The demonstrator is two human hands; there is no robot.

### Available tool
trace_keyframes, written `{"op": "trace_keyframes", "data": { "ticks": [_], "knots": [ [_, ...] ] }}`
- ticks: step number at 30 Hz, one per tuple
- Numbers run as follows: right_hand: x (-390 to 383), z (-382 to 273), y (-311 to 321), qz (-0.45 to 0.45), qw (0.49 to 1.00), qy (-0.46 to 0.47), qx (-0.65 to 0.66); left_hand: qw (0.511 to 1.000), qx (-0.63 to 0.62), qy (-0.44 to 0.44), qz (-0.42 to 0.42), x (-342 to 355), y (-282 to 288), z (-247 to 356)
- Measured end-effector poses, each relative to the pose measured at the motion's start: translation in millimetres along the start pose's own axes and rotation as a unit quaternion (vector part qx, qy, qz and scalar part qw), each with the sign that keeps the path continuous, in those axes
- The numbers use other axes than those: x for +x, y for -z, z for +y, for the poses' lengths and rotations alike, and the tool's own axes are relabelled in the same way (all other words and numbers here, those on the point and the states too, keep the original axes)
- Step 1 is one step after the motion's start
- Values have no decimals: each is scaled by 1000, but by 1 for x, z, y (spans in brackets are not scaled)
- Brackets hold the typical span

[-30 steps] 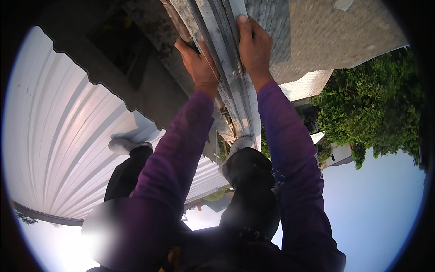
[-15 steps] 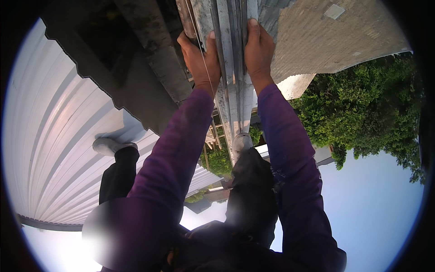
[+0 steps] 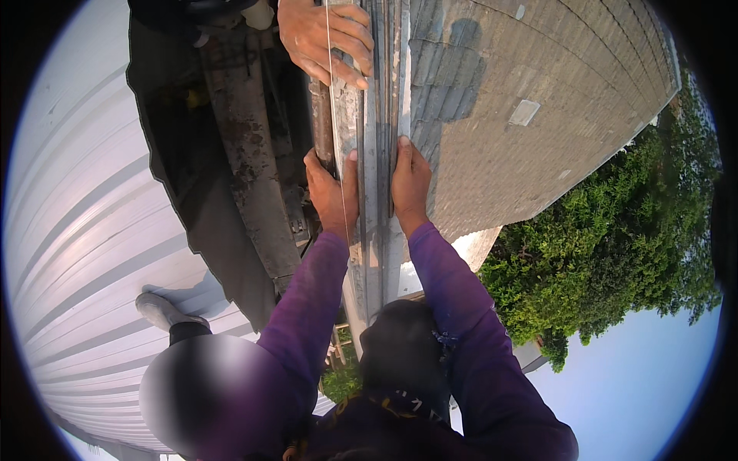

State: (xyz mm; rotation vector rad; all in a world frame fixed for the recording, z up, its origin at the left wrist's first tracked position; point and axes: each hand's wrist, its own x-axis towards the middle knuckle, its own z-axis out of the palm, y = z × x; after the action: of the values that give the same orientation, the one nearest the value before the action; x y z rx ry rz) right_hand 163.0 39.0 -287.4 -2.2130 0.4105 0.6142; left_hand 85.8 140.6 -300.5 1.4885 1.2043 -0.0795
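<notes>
A long pale grey beam (image 3: 373, 261) runs straight ahead, with thin dark steel rods (image 3: 380, 115) lying lengthwise along its top. My left hand (image 3: 336, 198) is closed round the beam's left edge, beside a brown pipe (image 3: 321, 123); its thumb lies on top near the rods. On the other side, my right hand (image 3: 411, 183) grips the right edge, thumb pointing forward next to the outer rod, its fingers mostly hidden. A thin string (image 3: 332, 92) runs past my left hand. Farther ahead, another person's hand (image 3: 327, 42) rests over the beam and pipe.
A pale corrugated metal roof (image 3: 92, 207) spreads on the left, with my grey shoe (image 3: 165, 310) on it. Between roof and beam lies a dark gap holding a stained plank (image 3: 246, 154). A tiled roof (image 3: 492, 161) slopes away at right, beyond which are trees (image 3: 576, 261).
My view has shifted forward along the beam, and both hands now appear lower in it, still at the edges. The other person's hand has come into view ahead.
</notes>
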Motion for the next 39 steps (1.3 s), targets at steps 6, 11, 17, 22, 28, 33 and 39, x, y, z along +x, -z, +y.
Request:
{"op": "trace_keyframes", "data": {
  "ticks": [6,11,17,22,28,33,39],
  "knots": [
    [-2,-10,3,9,1000,20,3,1000,-6,1,19,-1,0,11],
    [2,-6,-3,153,955,236,-90,997,19,-41,60,6,-5,-1],
    [-4,-57,20,126,934,292,-161,994,42,-53,84,6,-5,-9],
    [4,-81,16,-11,949,204,-241,994,56,-58,71,7,-7,-9],
    [6,-82,8,-6,946,181,-269,993,54,-71,75,11,-5,-13],
    [20,-88,14,-47,950,170,-256,992,61,-72,78,10,-5,-11],
    [19,-76,11,0,944,215,-251,995,48,-59,71,7,-8,-5]
  ]
}}
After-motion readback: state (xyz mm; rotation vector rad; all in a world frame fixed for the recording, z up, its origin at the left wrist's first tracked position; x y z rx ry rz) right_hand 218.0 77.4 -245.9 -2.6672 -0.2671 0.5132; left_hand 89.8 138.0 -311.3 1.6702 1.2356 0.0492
